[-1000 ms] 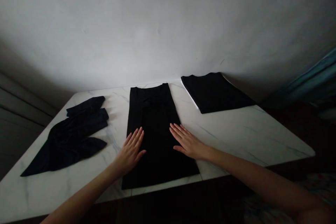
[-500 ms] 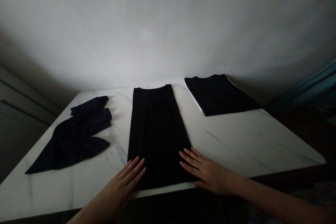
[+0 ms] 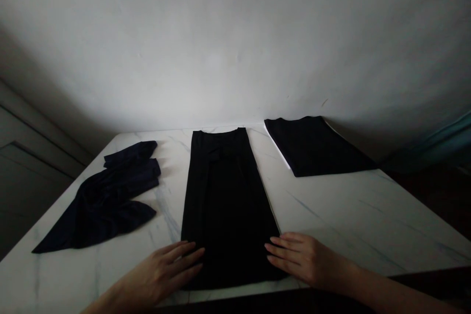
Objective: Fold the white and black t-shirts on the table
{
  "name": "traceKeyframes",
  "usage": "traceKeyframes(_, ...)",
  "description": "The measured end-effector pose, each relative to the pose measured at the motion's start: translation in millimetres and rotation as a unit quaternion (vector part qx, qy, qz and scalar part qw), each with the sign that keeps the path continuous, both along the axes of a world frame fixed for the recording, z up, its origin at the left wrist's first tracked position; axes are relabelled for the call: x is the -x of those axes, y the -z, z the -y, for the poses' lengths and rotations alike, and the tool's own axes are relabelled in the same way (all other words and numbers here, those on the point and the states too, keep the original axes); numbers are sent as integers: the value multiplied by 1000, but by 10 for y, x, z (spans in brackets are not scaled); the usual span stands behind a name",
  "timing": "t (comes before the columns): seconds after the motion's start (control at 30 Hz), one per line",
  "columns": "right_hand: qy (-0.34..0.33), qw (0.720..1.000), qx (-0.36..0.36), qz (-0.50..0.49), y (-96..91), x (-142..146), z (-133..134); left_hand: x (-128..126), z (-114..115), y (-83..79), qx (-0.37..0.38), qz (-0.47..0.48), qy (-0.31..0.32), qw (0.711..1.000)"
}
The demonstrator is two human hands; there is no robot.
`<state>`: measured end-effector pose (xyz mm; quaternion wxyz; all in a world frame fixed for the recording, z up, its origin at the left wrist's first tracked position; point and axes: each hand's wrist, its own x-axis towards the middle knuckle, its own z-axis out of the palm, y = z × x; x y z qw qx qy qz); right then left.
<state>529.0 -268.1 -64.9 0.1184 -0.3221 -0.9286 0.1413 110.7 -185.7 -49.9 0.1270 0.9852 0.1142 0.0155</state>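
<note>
A long black folded garment [image 3: 228,206] lies lengthwise on the table, its near end close to the front edge. My left hand [image 3: 162,270] rests at its lower left side, fingers stretched over the cloth. Opposite it, at the lower right side, my right hand [image 3: 301,260] lays its outstretched fingers on the fabric. Both thumbs are hidden. The garment's exact kind is hard to make out in the dim light. Left of it, a dark navy cloth garment [image 3: 106,196] lies loosely crumpled.
At the back right, a dark folded cloth [image 3: 316,147] with a white layer along its side lies near the wall [image 3: 221,49]. Everything lies on a white marble-patterned table [image 3: 346,225]. Bluish fabric [image 3: 445,142] shows beyond the table's right side.
Both hands have slid nearer along the garment's sides, towards its near end, and their fingers are a little more bent. The view has tilted slightly upward.
</note>
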Motion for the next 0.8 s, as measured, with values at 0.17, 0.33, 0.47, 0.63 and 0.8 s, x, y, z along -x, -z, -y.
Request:
traceKeyframes(0.17,8,995,97,-38,-39,2,-132,-22,-39,90,115,44,-59,991)
traceKeyframes(0.33,177,947,225,-145,-111,-61,-467,-8,-268,95,286,116,-228,924)
traceKeyframes(0.47,286,845,319,-320,-164,-29,-1081,-249,-800,-118,416,243,-378,790)
traceKeyframes(0.63,318,732,303,-521,-334,68,-2193,-751,-1901,-519,493,367,-422,666)
traceKeyframes(0.8,429,750,192,-466,-310,93,-3323,-1109,-3101,-461,415,379,-497,661)
